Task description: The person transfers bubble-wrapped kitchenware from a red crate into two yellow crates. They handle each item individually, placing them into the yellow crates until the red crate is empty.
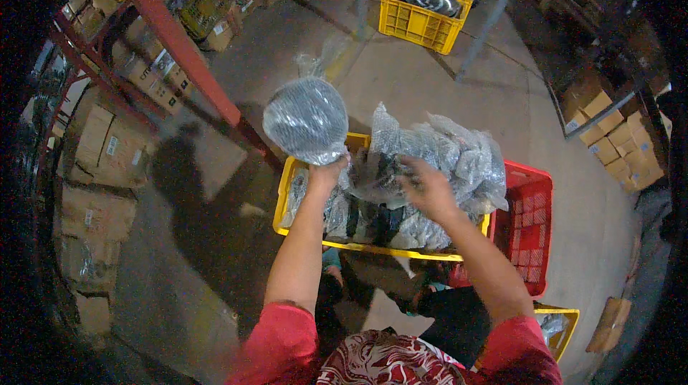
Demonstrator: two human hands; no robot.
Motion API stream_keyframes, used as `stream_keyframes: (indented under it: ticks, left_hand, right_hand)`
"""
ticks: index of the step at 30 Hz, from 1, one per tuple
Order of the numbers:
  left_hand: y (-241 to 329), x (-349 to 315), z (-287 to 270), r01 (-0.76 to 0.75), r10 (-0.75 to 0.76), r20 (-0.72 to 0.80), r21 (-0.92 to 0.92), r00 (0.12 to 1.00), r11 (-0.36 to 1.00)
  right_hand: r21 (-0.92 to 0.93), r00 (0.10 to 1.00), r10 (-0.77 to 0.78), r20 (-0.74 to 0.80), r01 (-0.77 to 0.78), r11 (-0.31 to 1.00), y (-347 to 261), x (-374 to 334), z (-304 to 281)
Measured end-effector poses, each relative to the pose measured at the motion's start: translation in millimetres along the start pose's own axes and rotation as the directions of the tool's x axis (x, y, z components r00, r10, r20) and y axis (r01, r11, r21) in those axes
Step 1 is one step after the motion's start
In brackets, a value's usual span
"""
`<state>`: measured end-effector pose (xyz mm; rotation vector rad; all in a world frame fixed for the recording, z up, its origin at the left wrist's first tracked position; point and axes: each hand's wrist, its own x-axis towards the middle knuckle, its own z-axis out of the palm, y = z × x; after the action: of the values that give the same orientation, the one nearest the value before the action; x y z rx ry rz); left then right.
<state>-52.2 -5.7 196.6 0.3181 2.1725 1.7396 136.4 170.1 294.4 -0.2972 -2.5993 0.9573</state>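
Note:
My left hand (330,170) is closed on the lower end of a round bubble-wrapped bundle (307,118), raised over the far left of a yellow crate (387,251). Through the wrap its contents look dark and rounded, but their kind cannot be made out. Several more bubble-wrapped bundles (459,152) fill the crate and heap above its rim on the right. Over this heap is my right hand (428,188), fingers apart and holding nothing; whether the fingertips touch the wrap I cannot tell.
A red crate (532,224) stands against the yellow one's right side. Farther off, another yellow crate (416,27) holds shiny dark metal pieces. A red post (179,41) rises at the left, near cardboard boxes (100,145). More boxes (627,141) stack at the right.

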Motion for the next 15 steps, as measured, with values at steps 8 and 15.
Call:
stream_keyframes:
  ticks: [8, 15]
  left_hand:
    - [-137, 17, 65, -0.212, 0.205, 0.055, 0.244, 0.977, 0.946]
    - [-176, 20, 75, 0.042, -0.122, 0.261, 0.291, 0.958, 0.956]
  right_hand:
    - [0.282, 0.776, 0.585, -0.234, -0.522, 0.805, 97, -133, -117]
    - [0.101, 0.729, 0.562, -0.392, -0.573, 0.813, 171, -183, -127]
